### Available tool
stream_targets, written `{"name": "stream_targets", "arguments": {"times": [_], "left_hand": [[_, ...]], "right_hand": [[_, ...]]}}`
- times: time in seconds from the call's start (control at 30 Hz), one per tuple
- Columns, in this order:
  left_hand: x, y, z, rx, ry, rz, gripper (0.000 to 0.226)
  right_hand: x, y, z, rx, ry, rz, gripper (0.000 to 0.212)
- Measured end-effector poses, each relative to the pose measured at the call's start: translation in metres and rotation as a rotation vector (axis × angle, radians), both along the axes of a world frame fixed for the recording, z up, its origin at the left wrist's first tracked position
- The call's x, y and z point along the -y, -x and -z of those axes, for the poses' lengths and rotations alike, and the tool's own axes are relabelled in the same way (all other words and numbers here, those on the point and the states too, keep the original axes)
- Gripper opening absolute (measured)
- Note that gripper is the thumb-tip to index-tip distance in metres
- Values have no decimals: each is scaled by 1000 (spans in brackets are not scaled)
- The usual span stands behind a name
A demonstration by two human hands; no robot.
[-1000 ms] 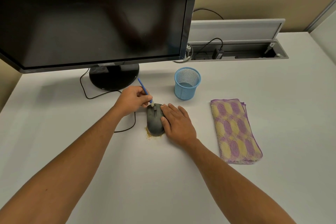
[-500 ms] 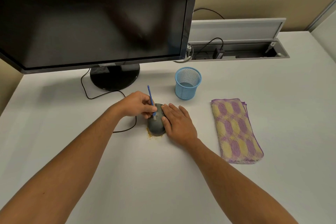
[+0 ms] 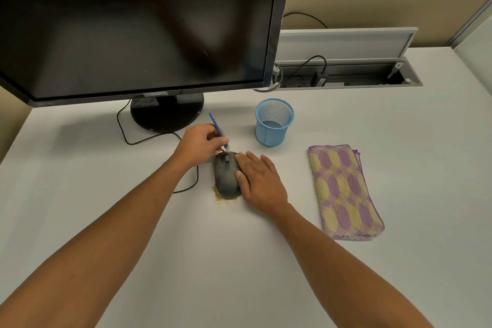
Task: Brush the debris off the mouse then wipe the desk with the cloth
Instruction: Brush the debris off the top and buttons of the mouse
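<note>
Left hand (image 3: 198, 144) pinching blue brush (image 3: 218, 129), bristles at front of mouse (image 3: 226, 174). Right hand (image 3: 259, 181) flat, fingers straight, steadying mouse. Debris (image 3: 219, 198) on desk (image 3: 239, 261). Cloth (image 3: 344, 190) folded, well apart.

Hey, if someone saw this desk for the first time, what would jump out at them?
The two hands at the center: the left hand grips a thin blue brush at the front of the dark mouse, which the right hand steadies. Yellowish debris lies by the mouse's near end; a big dark monitor looms behind.
</note>
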State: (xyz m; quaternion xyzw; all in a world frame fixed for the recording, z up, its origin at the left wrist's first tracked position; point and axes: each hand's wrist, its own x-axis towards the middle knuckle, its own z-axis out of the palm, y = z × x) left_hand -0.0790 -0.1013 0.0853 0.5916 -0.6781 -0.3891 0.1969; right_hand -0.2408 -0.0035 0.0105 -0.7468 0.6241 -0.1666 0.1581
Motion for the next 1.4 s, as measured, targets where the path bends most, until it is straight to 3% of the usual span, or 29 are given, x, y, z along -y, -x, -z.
{"name": "stream_targets", "arguments": {"times": [0.2, 0.33, 0.63, 0.73, 0.93, 1.2, 1.4], "left_hand": [[2, 11, -3, 201, -15, 158, 22], [3, 10, -16, 279, -117, 324, 15], [-3, 8, -32, 352, -341, 582, 13], [-5, 3, -30, 282, -332, 527, 13], [-8, 1, -25, 190, -125, 278, 10], [-8, -7, -21, 165, -420, 476, 14], [-12, -5, -18, 125, -163, 224, 13]], "right_hand": [[0, 0, 0, 1, 12, -3, 57], [0, 1, 1, -7, 7, -7, 56], [0, 0, 0, -2, 11, -4, 59], [-1, 0, -1, -2, 8, -4, 60], [-1, -1, -2, 1, 1, 4, 61], [-1, -1, -4, 6, 5, 2, 63], [-1, -1, -3, 6, -11, -1, 64]]}}
